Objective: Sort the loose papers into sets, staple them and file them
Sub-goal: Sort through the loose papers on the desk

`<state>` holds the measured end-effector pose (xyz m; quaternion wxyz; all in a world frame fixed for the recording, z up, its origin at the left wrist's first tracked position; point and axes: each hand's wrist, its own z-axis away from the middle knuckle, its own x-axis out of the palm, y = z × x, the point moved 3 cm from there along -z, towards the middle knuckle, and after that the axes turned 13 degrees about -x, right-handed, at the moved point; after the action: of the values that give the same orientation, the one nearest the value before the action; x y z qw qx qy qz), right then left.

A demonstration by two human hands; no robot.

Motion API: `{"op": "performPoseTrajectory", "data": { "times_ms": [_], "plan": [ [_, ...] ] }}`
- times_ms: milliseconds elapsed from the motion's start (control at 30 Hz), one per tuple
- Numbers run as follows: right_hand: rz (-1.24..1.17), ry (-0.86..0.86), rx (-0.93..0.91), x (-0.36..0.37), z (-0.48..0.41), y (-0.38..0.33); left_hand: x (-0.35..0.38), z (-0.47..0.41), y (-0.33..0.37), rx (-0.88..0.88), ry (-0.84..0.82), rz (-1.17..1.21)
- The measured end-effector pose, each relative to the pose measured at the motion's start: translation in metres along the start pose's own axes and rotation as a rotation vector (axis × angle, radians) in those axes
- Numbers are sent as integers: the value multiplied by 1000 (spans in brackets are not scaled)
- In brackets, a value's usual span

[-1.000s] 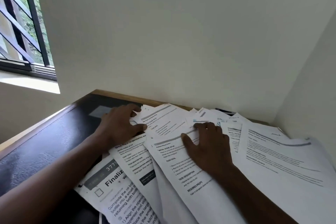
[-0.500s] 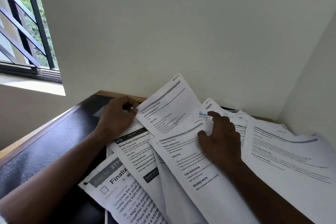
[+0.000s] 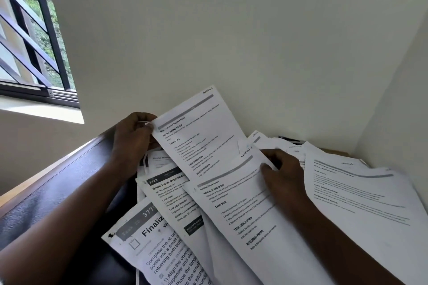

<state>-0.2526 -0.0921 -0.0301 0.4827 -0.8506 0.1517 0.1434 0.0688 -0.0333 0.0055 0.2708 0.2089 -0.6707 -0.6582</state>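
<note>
Several loose printed sheets lie fanned over a dark desk [image 3: 69,192] in a white corner. My left hand [image 3: 133,139] pinches the top left corner of one sheet [image 3: 196,132] headed "Wipe Frame and Replace Photo" and holds it raised, tilted toward the wall. My right hand [image 3: 282,169] grips the upper right edge of another sheet [image 3: 243,210] headed "Replace Pillow Cover", thumb on top. Under them lie a "Shoe Rack Organization" sheet [image 3: 169,194] and a "Finaliz..." sheet [image 3: 157,250].
More sheets [image 3: 359,194] spread to the right against the side wall [image 3: 398,99]. A dark object [image 3: 290,139] peeks out behind the pile at the back. A barred window [image 3: 30,41] is at the upper left. The desk has a wooden edge [image 3: 34,180].
My left hand has lifted one sheet off the pile and raised it higher toward the wall. My right hand went from lying flat on the papers to gripping a sheet's edge.
</note>
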Motion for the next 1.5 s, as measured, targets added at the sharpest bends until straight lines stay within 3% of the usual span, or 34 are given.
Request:
{"op": "performPoseTrajectory", "data": {
  "times_ms": [433,600,733,867,1000,1133,1200,1367,1500],
  "plan": [
    [33,31,-49,3,-3,7,-1,-9,-5,30,-40,-64],
    [6,32,-39,2,-3,7,2,-10,-10,-36,-92,-23],
    [5,44,-21,3,-4,9,6,-10,-18,-30,-188,-188],
    [31,37,-22,3,-3,9,0,-11,-13,98,-22,-231],
    [119,1,-64,5,0,7,-26,-17,2,127,235,34],
    [174,-11,-98,6,2,7,-43,-21,3,1,289,440],
    [180,-10,-104,6,2,7,-51,-26,1,-77,271,549],
    [175,-5,-98,6,1,6,-51,-36,-1,-186,-5,464],
    [135,-4,-58,6,1,6,-41,-34,-3,-290,-112,426]
  ]
}}
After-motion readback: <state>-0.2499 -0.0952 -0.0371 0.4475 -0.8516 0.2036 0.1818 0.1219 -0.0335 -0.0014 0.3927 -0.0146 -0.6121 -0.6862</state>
